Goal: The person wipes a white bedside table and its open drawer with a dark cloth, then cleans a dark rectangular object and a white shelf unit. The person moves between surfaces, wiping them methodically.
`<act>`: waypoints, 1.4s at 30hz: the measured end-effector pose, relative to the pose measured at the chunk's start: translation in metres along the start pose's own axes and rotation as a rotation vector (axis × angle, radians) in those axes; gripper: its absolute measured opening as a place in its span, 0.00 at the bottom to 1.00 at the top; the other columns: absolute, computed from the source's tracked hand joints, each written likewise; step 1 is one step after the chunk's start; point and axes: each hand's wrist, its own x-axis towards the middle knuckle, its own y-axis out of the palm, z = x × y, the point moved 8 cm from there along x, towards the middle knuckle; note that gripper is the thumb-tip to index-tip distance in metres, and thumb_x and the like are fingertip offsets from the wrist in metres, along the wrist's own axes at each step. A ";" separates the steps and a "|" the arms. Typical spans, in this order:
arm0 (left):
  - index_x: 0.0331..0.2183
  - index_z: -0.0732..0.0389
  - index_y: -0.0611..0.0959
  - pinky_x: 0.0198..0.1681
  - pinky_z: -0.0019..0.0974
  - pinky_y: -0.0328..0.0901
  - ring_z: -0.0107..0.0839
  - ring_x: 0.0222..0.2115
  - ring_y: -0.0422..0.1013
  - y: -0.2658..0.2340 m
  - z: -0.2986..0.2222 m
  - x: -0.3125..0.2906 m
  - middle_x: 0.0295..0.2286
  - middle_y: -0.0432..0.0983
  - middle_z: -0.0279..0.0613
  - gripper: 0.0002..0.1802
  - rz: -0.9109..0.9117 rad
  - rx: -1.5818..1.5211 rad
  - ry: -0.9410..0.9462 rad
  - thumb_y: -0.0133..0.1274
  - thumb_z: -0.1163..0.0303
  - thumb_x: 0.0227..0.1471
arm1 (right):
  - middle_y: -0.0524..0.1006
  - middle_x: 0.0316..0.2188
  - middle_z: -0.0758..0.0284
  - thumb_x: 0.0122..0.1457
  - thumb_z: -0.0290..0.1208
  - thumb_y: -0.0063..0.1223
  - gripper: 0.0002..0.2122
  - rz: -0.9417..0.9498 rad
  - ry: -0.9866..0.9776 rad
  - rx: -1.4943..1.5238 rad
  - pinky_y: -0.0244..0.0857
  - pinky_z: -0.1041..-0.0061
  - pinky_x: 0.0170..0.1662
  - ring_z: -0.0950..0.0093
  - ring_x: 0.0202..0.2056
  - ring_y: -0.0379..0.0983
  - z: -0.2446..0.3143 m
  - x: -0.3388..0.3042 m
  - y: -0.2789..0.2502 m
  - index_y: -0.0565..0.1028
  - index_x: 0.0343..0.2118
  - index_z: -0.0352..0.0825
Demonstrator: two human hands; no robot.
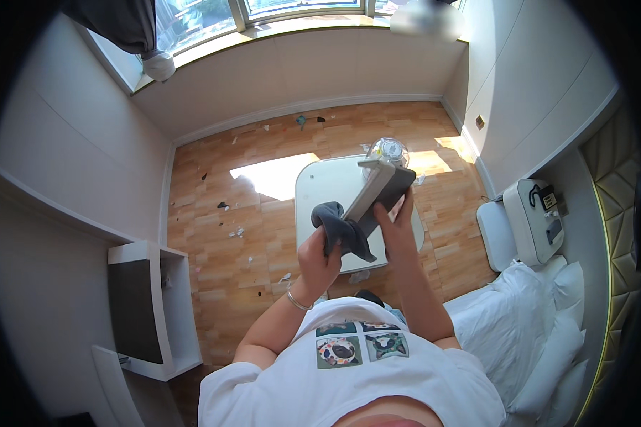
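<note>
My right hand (397,222) grips a flat rectangular box (377,191) with a dark grey face and a pale side, tilted in front of me above the white table. In my left hand (319,257) is a dark grey cloth (335,226), bunched in closed fingers and pressed against the box's near end. Behind the box, on the far right part of the white table (313,186), stands a clear round container (388,149). The box hides part of the container, and its contents are hard to make out.
Small scraps (236,233) litter the wooden floor (214,270). At left stands a white open-fronted cabinet (181,313). On the right are a bed with white bedding (502,313) and a white bedside cabinet (523,235) carrying a dark telephone (546,198). Windows (303,6) line the far wall.
</note>
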 end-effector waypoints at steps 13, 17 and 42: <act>0.51 0.69 0.72 0.60 0.54 0.55 0.60 0.54 0.62 0.044 -0.012 -0.016 0.50 0.68 0.61 0.26 0.433 -0.015 0.162 0.51 0.76 0.47 | 0.72 0.48 0.62 0.65 0.51 0.44 0.29 0.013 0.455 0.345 0.69 0.74 0.49 0.74 0.49 0.70 -0.048 -0.032 0.000 0.62 0.59 0.30; 0.58 0.67 0.65 0.64 0.50 0.47 0.61 0.59 0.54 0.050 0.005 0.003 0.58 0.58 0.62 0.37 0.470 0.174 0.182 0.54 0.78 0.45 | 0.68 0.53 0.64 0.67 0.50 0.43 0.29 0.115 0.383 0.397 0.62 0.74 0.55 0.75 0.53 0.66 -0.049 -0.034 0.009 0.60 0.61 0.31; 0.61 0.62 0.63 0.66 0.55 0.35 0.60 0.65 0.38 0.079 0.012 0.032 0.64 0.41 0.65 0.37 0.355 0.086 0.023 0.53 0.59 0.52 | 0.69 0.55 0.60 0.65 0.57 0.41 0.34 -0.004 0.220 0.455 0.64 0.72 0.56 0.70 0.53 0.68 -0.003 -0.013 -0.001 0.60 0.61 0.29</act>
